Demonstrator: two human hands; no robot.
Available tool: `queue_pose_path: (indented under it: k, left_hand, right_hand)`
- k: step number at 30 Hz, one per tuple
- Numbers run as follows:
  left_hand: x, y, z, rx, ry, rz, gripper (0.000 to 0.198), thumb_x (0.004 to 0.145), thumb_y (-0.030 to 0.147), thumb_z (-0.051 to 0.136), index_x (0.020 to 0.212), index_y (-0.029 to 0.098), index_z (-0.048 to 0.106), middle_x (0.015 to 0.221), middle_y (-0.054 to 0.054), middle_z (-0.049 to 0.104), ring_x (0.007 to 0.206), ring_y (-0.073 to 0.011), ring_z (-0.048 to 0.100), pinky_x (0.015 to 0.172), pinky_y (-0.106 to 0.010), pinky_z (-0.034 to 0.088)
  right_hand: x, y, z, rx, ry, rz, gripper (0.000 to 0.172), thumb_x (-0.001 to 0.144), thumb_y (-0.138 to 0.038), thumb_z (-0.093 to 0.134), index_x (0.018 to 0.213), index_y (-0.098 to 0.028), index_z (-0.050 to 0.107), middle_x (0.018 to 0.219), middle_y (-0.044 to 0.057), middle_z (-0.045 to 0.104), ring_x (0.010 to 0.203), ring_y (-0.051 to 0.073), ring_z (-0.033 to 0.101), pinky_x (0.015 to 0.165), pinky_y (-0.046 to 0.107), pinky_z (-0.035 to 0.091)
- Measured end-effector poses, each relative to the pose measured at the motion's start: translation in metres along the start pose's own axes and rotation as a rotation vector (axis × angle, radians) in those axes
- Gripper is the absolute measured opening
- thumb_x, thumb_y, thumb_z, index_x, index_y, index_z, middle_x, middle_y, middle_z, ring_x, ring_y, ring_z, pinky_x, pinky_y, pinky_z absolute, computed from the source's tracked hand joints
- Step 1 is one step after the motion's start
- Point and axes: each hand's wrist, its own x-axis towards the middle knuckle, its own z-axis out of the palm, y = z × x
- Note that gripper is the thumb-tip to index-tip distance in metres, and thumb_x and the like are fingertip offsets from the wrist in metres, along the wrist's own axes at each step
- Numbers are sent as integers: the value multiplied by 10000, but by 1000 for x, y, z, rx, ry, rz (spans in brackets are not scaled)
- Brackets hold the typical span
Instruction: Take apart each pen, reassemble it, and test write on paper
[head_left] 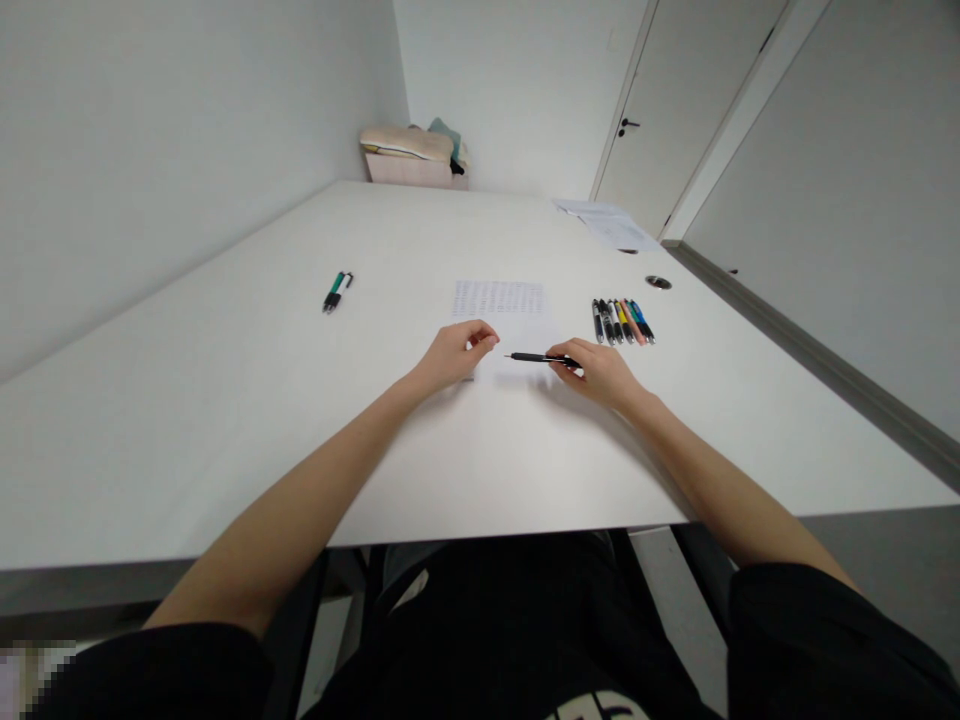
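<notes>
My right hand [592,370] grips a black pen [529,357] by its rear part. The pen is held level over the paper, its thin tip pointing left toward my other hand. My left hand [459,350] is closed, thumb and fingertips brought together just left of the pen tip and apart from it. Whatever is between those fingertips is hidden or too small to make out. Beneath the left hand a small dark piece [469,378] shows in part. Under both hands lies a printed sheet [499,298] with rows of small text.
Several pens [622,322] lie side by side at the right. Two pens [337,292], green and white with black, lie at the left. More papers [609,224] and a round metal fitting [658,283] are farther back on the white table [247,430]. Folded cloths [409,143] sit beyond it.
</notes>
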Motion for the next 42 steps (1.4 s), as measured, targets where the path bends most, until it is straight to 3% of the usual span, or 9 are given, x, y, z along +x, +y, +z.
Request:
queue_pose_path:
  k: [4,8,12,16,22,42]
  left_hand:
    - [4,-13,-20,72,-86,-37,238,794,330,487,846,151,635,786,-34,660,715,-132,577,661,-245,427]
    - [3,-23,-34,166,-251,-33,251,764,347,492,837,163,646,780,-29,656,710,-139,575,649,-243,413]
    - [1,-27,-39,237,-423,-18,227,712,304,487,795,160,641,720,-21,630,654,-135,544,609,-237,387]
    - [0,-27,-39,308,-517,-12,204,641,273,502,756,165,632,692,-18,601,626,-133,512,572,-235,358]
    - [-2,-32,-37,294,-562,-52,202,601,307,550,746,194,634,710,-17,611,623,-138,524,545,-228,351]
    - [-2,-36,-34,240,-560,-55,157,600,259,524,687,191,635,697,-15,647,640,-146,569,560,-224,390]
  right_hand:
    - [0,2,1,-1,-4,13,158,855,-244,473,957,-191,581,887,41,665,688,121,617,601,220,453]
    - [-1,5,2,4,5,23,153,852,-241,476,955,-196,580,880,33,664,672,117,613,599,222,451]
    - [-2,8,3,14,8,37,152,852,-243,475,953,-201,580,891,34,664,675,119,614,600,223,451]
    - [-2,9,3,13,6,50,155,850,-248,475,948,-198,584,891,38,665,691,125,618,621,230,455]
    - [-2,9,2,10,-10,69,157,849,-248,476,944,-193,588,884,43,663,686,130,618,616,236,458]
    - [-2,12,3,13,-30,82,161,844,-246,479,950,-197,589,885,44,662,685,137,614,624,246,455]
